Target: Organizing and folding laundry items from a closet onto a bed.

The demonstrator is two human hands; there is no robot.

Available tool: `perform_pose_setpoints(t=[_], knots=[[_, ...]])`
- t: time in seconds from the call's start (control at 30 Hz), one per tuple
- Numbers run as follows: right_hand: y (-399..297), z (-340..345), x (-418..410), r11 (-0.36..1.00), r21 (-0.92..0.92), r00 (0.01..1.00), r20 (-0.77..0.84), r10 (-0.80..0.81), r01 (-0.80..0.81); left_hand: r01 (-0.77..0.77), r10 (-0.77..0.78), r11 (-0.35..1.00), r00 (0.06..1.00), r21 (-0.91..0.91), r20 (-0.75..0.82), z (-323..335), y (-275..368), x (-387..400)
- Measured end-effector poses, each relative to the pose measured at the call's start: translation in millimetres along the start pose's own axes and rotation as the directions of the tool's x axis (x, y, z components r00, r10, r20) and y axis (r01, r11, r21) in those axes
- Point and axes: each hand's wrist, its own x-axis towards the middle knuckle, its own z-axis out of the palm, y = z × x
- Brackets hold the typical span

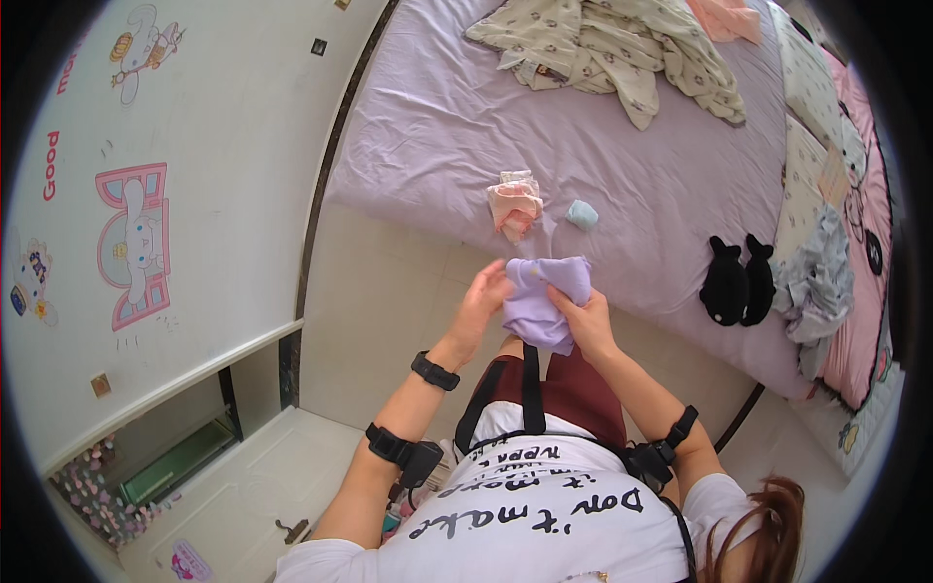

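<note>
In front of my body hangs a folded lilac cloth garment (543, 321), its top edge turned over. My right hand (592, 321) grips its right side, with the thumb on the near face. At the garment's left edge is my left hand (481, 302), slightly blurred, with its fingers loosely apart and not closed on the fabric; whether the fingertips touch it is hard to tell. Just beyond, a folded pink and white garment (516, 208) lies at the bed's edge. To its right rests a small rolled light-blue cloth (582, 215).
The bed (437, 124) with a lilac sheet spans the far side. On it are a crumpled cream patterned cloth (605, 58), a peach cloth (729, 18), two black fish-shaped items (725, 288) and a heap of grey-blue fabric (820, 284). A white wall (233, 182) stands at left.
</note>
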Motion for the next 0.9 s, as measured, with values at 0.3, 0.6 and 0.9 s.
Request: perform_pose_setpoints(t=[0.3,0.6,0.9], knots=[[2.7,-33.2,147.8,0.987,-0.121,0.954,0.267,0.137,-0.107,0.229,-0.228,0.969,0.973,-0.098,0.023,-72.3,-34.3,134.4],[71.1,-159.5,314.3,0.677,-0.729,0.988,-0.009,-0.152,0.098,0.019,0.064,0.903,0.982,0.43,-0.178,-130.9,-87.0,324.1],[92.0,-164.7,292.9,0.498,-0.819,0.958,0.25,-0.141,0.287,0.094,-0.055,0.949,0.989,0.3,-0.135,-72.2,-107.9,361.7]])
